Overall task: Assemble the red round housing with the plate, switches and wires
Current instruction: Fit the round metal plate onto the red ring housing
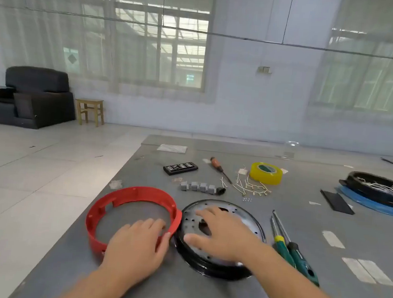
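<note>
Housing ring lies left of plate (touching), switches behind.

A yellow tape roll is seen near the tabletop's far edge, with an orange-handled screwdriver and a black bit case to its left. Two green-handled screwdrivers are laid side by side towards the right. A black tray on blue sheet is set at the right edge. Off the table, a dark armchair and a wooden stool are seen.
</note>
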Demonstrator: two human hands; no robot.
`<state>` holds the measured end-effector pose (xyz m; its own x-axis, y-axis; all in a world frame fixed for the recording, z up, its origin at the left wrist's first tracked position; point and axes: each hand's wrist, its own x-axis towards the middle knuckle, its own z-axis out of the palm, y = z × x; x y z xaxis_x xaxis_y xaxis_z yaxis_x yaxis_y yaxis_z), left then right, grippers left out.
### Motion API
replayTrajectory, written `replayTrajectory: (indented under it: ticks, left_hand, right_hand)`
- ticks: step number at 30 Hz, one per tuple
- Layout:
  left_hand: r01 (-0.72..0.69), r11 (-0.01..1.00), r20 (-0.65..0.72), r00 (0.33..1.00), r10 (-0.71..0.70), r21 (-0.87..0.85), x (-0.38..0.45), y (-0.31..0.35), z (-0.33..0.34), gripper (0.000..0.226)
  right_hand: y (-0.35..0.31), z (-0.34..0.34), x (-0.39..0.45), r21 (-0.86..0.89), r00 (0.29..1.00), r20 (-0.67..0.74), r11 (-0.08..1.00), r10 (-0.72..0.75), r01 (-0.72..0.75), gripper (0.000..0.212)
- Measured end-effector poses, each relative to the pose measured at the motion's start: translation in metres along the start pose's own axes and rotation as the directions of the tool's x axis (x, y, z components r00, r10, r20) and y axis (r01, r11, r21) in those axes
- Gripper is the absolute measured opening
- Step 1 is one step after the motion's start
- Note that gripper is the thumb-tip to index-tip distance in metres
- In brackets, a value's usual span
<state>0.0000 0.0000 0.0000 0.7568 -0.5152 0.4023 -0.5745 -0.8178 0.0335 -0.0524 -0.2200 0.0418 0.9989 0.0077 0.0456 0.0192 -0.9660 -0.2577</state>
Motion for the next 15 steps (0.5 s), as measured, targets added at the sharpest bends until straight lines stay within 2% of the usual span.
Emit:
replayTrajectory:
  ticks: [1,3,6,12,15]
  left_hand:
    - [-0.021,1.0,0.0,1.0,0.021,-0.018,-0.001,-0.005,0.005,0.046]
    - [-0.095,0.995,-0.051,0.994,0.095,0.013,0.0,-0.014,0.018,0.039]
    - [-0.171,0.983,-0.11,0.978,0.178,0.071,0.001,-0.02,0.026,0.031]
    - [-0.185,0.98,-0.15,0.969,0.195,0.076,0.005,-0.025,0.027,0.013]
    - [-0.181,0.982,-0.129,0.974,0.187,0.058,0.006,-0.027,0.025,0.031]
  right_hand:
    - [-0.002,0.014,0.002,-0.061,0.999,0.051,0.998,0.011,-0.008,0.1]
    - [-0.003,0.039,0.003,-0.169,0.999,0.039,0.985,0.024,-0.017,0.112]
    - [0.002,0.055,0.007,-0.196,0.999,-0.033,0.98,0.015,-0.021,0.107]
    - [0.007,0.051,0.016,-0.263,0.998,-0.05,0.964,-0.043,0.028,0.094]
    - [0.011,0.048,0.016,-0.297,0.997,-0.051,0.954,-0.051,0.034,0.091]
